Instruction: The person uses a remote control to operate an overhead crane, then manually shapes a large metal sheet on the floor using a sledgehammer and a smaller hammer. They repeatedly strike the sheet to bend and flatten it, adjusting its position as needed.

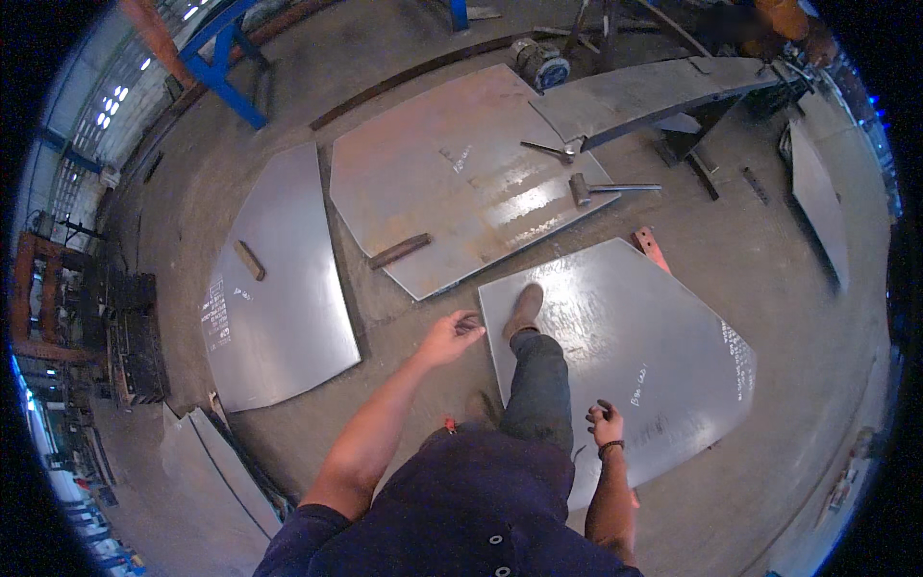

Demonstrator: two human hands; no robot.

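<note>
My left hand (454, 338) hangs in the air by the left edge of a grey steel plate (663, 337). Its dirty fingers are loosely curled, and I see nothing held in them. On the right, my right hand (604, 423) is above the same plate with bent, parted fingers and dark fingertips; it too appears to hold nothing. A bracelet (611, 447) circles the right wrist. One of my boots (525, 308) rests on the plate, which bears white handwritten marks.
Ahead lies a larger plate (413, 183) with two hammers, a sledgehammer (581, 189) and a smaller hammer (567, 154), and a rusty bar (400, 251). Another plate (288, 317) at left carries a short bar (250, 261). A motor (541, 65) stands beside a steel bench (663, 94).
</note>
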